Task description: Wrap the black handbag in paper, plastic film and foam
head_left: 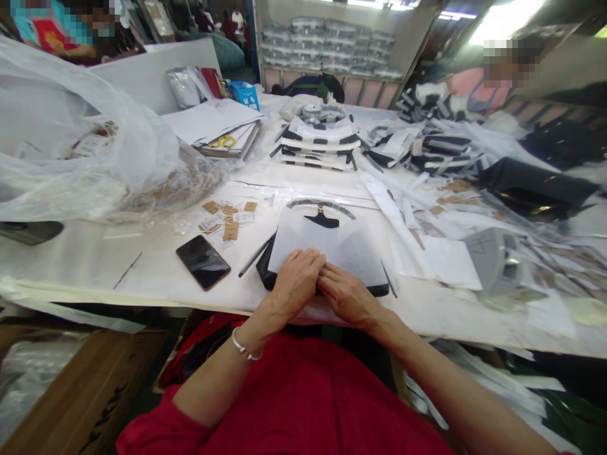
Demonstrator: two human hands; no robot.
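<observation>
Bag: a black bag (378, 291) is laid flat on the table (154, 268), directly beneath both hands, largely covered by a white sheet (353, 249).
Long axis: set left to right, roughly along the table's near edge; the handle (341, 208) is turned to the far side.
Hands: the left hand (298, 275) and right hand (348, 294) are met near the middle of the bag's near side; neither is judged nearer.
Fingers: held close together, the two sets touching; whether anything is gripped beneath cannot be told.
Hidden: the middle of the near edge is covered by the hands; the bag's underside is unseen.
</observation>
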